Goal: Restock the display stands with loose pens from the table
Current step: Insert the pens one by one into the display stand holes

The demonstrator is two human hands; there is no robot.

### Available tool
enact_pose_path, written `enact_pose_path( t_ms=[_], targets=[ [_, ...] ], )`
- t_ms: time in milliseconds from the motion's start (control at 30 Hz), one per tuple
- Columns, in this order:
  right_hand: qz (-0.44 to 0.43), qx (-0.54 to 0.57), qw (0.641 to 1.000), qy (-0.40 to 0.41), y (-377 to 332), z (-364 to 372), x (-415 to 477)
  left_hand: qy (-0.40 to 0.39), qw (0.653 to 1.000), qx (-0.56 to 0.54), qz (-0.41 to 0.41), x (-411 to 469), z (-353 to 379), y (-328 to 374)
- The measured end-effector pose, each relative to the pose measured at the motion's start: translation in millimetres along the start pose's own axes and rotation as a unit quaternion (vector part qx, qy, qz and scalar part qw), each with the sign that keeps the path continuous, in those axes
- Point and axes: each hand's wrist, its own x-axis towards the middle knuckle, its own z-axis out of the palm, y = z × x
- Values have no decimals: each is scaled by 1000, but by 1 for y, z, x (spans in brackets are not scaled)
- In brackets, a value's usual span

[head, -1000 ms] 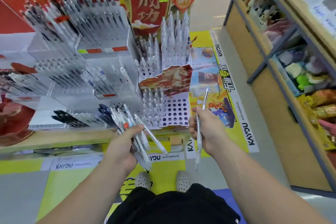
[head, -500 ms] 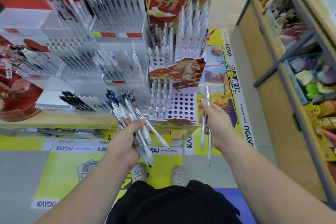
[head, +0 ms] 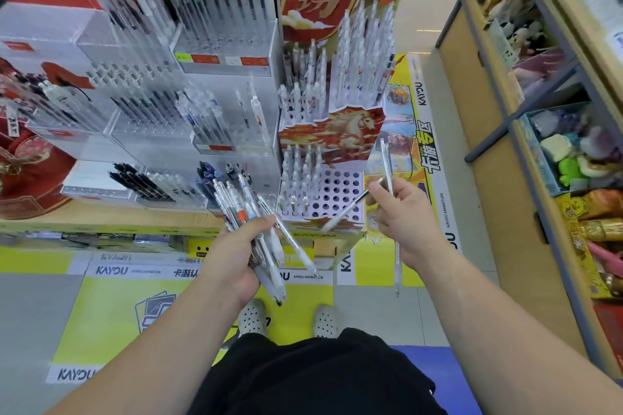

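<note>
Pen bundle (head: 251, 209) clenched in left grip (head: 232, 256) | right grip (head: 404, 212) pinches thin pens (head: 387, 162), count unclear

wooden table (head: 111, 217): clear acrylic pen stands (head: 229, 44) mid, horse-print hole stand (head: 340, 192) at right end, red round ornament (head: 30, 178) left.

Holed pen stand (head: 340, 194): on the table (head: 101, 217), at its right end.
Standing pens (head: 296, 175): in the stand's left holes.
Upper pen tiers (head: 364, 54): directly behind the stand.
Clear pen racks (head: 215, 44): left of the stand, on the same table.
Left hand (head: 232, 256): before the stand's left corner, with a bundle of pens (head: 249, 212) in it.
Right hand (head: 401, 216): at the stand's right edge, with two loose pens (head: 344, 212) in it, one slanting over the stand's front holes.
Shelf unit (head: 505, 145): well right of the stand.
</note>
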Motion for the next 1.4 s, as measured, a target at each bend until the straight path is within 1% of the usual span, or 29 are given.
enact_pose_path(
  t_ms=[67, 133, 300, 433, 600, 733, 833, 933, 1033, 1400],
  targets=[
    [-55, -83, 995, 13, -1, 2, 2, 4, 1000, 0, 4, 2, -1, -1],
    [-91, -132, 987, 0, -1, 8, 6, 9, 1000, -3, 5, 4, -1, -2],
    [-127, -252, 959, -19, 6, 22, 20, 16, 1000, -24, 2, 4, -5, -1],
    [-140, -294, 945, -30, 1, 27, 23, 17, 999, -33, 1, 4, -9, 0],
    [-129, -297, 946, -31, -7, 25, 24, 19, 999, -34, 1, 5, -11, 0],
    [-65, -200, 978, 17, -6, 20, 27, 20, 999, -35, -4, 3, -12, -1],
    [-32, -156, 986, 49, -2, 13, 27, 24, 999, -37, -4, 2, -11, -1],
    [-25, -133, 989, 66, 1, 9, 28, 24, 999, -35, 2, 2, -9, 0],
    [-25, -138, 987, 76, -1, 9, 28, 21, 999, -34, 6, 2, -7, 2],
    [-76, -218, 971, 55, -4, 15, 29, 31, 999, -39, 8, 2, -5, 6]
  ],
)
